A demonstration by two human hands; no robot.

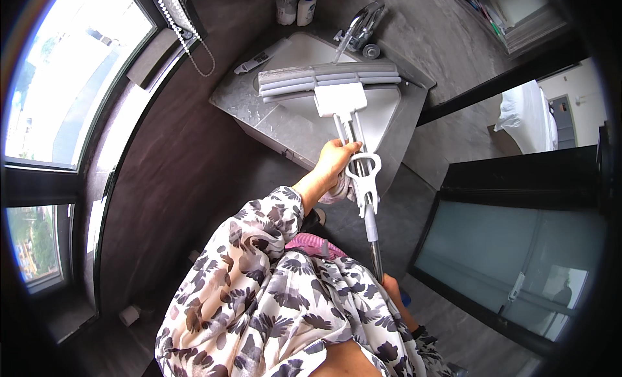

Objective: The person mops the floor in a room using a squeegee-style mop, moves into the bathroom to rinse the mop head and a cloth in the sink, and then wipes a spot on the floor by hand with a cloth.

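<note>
My left hand (336, 158) grips the metal rods of a sponge mop just below its white head bracket (341, 100). The mop's wide sponge head (330, 75) lies across the white washbasin (384, 119), below a chrome tap (362, 29). Water seems to run from the spout onto the sponge. Just past my left fingers is the white squeeze lever (368, 182) on the shaft. My right hand (392, 287) holds the steel pole (375, 258) lower down, partly hidden by my patterned sleeve. A pinkish cloth (337, 192) shows under my left wrist; whether I hold it is unclear.
Wet grey counter (248, 102) surrounds the basin, with a flat white packet or tool (257, 61) on its left. Two bottles (296, 7) stand behind. A window (73, 85) and bead chain (204, 61) are at left, a frosted-glass door (486, 260) at right.
</note>
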